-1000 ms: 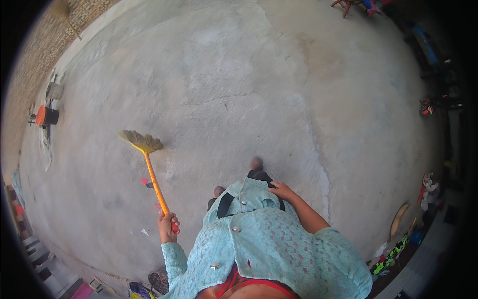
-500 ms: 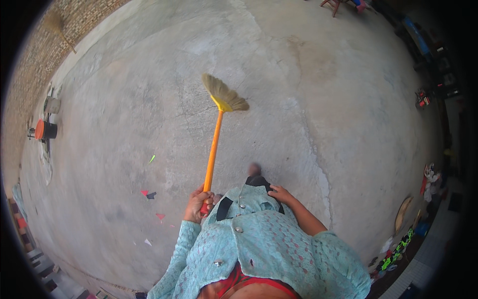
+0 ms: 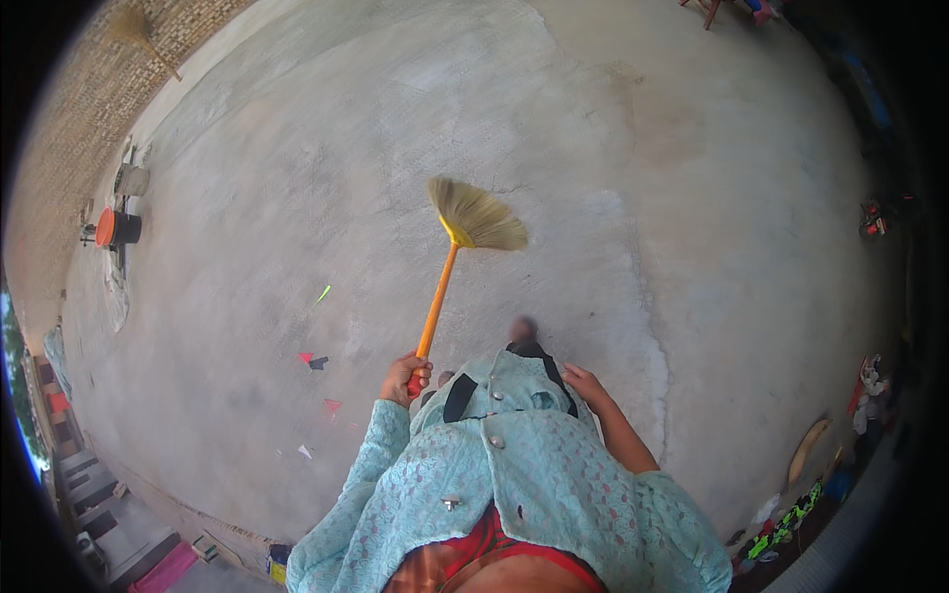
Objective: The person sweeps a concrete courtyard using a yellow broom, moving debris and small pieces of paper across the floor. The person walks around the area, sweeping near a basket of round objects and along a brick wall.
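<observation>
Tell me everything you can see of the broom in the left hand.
The fan-shaped broom has splayed, tan, straw-like bristles, a yellow collar and a slim orange handle with a red end. The left hand is closed around it near that end. It slants forward and slightly rightward, bristles foremost, against the grey concrete floor in view; whether they touch it is unclear.

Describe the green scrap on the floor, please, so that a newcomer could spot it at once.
Against the grey floor, find the orange-handled broom held in the left hand. Left of its handle lies the green scrap, a thin slanting sliver, higher in view than a pink scrap and a dark scrap. Of these scraps, only it is green.
</observation>
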A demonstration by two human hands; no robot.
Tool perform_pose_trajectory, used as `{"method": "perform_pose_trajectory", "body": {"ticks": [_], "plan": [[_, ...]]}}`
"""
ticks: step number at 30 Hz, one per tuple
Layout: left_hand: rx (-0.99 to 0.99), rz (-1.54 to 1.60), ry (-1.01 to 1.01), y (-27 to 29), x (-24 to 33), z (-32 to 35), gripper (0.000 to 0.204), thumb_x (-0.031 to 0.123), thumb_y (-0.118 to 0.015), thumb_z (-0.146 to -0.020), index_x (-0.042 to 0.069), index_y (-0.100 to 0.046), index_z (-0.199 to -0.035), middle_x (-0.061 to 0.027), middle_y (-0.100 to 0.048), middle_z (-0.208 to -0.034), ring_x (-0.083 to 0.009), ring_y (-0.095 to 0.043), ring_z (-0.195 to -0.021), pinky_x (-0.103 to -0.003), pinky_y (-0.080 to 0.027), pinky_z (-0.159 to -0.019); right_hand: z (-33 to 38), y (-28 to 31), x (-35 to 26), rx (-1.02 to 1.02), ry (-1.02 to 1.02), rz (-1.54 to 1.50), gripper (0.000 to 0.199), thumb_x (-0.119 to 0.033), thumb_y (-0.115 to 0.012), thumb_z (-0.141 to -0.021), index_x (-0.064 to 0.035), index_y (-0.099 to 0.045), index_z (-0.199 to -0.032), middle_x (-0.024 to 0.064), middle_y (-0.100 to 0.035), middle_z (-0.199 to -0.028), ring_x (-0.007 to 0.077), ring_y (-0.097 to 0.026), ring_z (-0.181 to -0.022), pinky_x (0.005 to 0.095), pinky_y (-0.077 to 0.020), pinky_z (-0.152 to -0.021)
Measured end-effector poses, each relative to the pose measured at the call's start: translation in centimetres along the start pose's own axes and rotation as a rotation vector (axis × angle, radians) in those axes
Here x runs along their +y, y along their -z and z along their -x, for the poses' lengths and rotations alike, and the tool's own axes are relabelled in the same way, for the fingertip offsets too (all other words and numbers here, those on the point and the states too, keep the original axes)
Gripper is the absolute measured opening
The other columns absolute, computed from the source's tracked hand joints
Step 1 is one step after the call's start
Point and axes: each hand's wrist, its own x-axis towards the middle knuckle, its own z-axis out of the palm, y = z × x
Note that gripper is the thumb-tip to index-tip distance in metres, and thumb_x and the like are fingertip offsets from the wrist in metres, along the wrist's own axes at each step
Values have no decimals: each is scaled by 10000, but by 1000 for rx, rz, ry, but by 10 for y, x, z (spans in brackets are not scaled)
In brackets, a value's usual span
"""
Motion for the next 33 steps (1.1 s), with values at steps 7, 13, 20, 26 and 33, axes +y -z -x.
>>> {"method": "perform_pose_trajectory", "body": {"ticks": [7,13,20,26,33], "plan": [[296,52,-167,7,6,58,157,-15,-462,-729,1,-408,-875,-98,-473,-655,-104,-432,-443,-217,-369,-347,-15,42,-2,4,-249,-95,542,-321,-526,-773,-76,-377,-1233,110,-511,-1059,207,-520,-923,349,-442,-724],[445,-37,-338,-24,8,91,98,-25,-432,-731,7,-428,-823,-68,-459,-618,-96,-434,-442,-213,-374,-354,-49,73,-35,11,-203,-8,562,-325,-532,-770,-63,-363,-1237,94,-526,-1024,189,-531,-890,330,-445,-701],[330,17,-380,-36,23,109,302,-29,-424,-737,29,-405,-1033,-58,-456,-638,-84,-420,-436,-209,-376,-356,-116,64,-132,-28,-38,168,545,-304,-537,-777,-70,-364,-1238,98,-526,-1037,179,-531,-883,324,-435,-716],[72,27,-272,-49,74,89,428,-33,-455,-737,38,-354,-1147,-68,-462,-650,-87,-400,-425,-211,-367,-343,-148,25,-222,-34,81,299,531,-286,-537,-781,-81,-365,-1240,107,-510,-1070,192,-528,-914,324,-432,-738],[-294,-62,-57,-82,136,3,488,-31,-473,-744,25,-329,-1207,-75,-503,-687,-98,-440,-432,-202,-385,-368,-126,40,-243,40,-102,255,515,-267,-505,-800,-87,-342,-1255,95,-517,-1039,198,-534,-894,336,-443,-727]]}}
